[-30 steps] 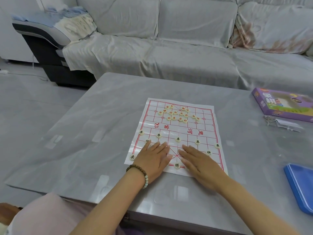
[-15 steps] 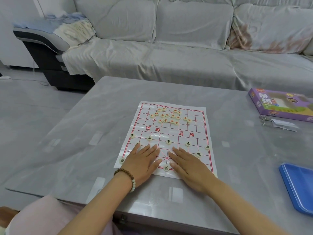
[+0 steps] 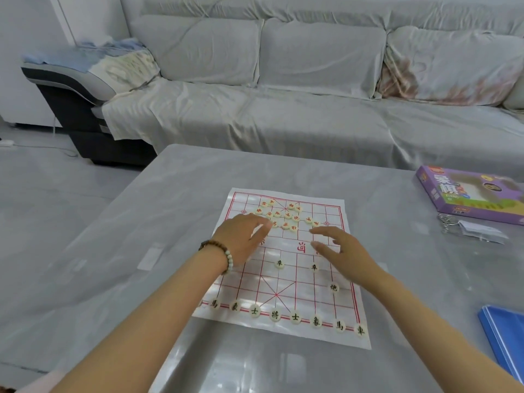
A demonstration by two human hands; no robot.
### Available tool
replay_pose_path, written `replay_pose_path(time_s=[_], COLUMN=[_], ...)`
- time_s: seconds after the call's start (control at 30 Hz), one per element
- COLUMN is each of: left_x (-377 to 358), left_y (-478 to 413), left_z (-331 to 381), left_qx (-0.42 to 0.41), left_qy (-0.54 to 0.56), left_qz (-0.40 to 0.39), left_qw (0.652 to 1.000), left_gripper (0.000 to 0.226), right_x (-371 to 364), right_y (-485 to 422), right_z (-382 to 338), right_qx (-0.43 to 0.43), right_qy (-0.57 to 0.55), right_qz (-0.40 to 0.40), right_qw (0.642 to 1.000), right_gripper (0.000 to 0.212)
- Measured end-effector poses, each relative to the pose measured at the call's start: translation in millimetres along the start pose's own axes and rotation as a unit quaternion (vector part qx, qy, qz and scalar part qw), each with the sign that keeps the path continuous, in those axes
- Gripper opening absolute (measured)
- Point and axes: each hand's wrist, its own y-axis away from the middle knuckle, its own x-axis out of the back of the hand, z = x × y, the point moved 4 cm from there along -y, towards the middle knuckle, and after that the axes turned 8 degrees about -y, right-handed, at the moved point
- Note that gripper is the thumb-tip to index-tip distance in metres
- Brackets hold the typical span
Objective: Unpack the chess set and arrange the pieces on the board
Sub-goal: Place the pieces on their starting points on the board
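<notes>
Left hand (image 3: pixel 241 241), right hand (image 3: pixel 344 255) — fingers loose, empty; red pieces (image 3: pixel 284 215) heaped — roughly sixteen.

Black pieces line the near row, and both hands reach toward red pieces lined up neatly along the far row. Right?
No. The head view shows the red pieces lying in a loose cluster on the far half, not lined up. The rest stands.

Board (image 3: pixel 255 279) middle: open lane between red-piece cluster (image 3: pixel 283 215) far and black back row (image 3: pixel 275 315) near. Right flank: purple box (image 3: pixel 470 194), keyring (image 3: pixel 448 222), blue tray (image 3: pixel 504 333).
</notes>
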Motion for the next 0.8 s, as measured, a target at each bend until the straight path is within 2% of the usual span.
replay_pose_path(time_s=[0.2, 0.33, 0.47, 0.6, 0.8], left_x=[-13, -18, -36, -50, -48], left_y=[-49, -73, -86, -89, -85], left_z=[-12, -28, -37, -41, -38], left_qx=[0.027, 0.032, 0.032, 0.022, 0.004], left_qy=[0.007, -0.072, -0.056, -0.027, 0.005], left_qz=[-0.053, -0.031, -0.077, -0.099, -0.070], left_qw=[0.998, 0.996, 0.995, 0.994, 0.998], left_gripper=[0.054, 0.074, 0.089, 0.093, 0.084], right_x=[14, 11, -1, -12, -10], right_y=[-43, -68, -91, -107, -103], right_z=[23, 37, 39, 30, 32], right_qx=[-0.044, -0.077, -0.107, -0.079, -0.027], right_qy=[0.021, 0.008, -0.040, -0.053, -0.065], right_qz=[0.030, 0.034, 0.011, 0.002, 0.043], right_qw=[0.998, 0.996, 0.993, 0.995, 0.997], right_gripper=[0.041, 0.048, 0.045, 0.041, 0.025])
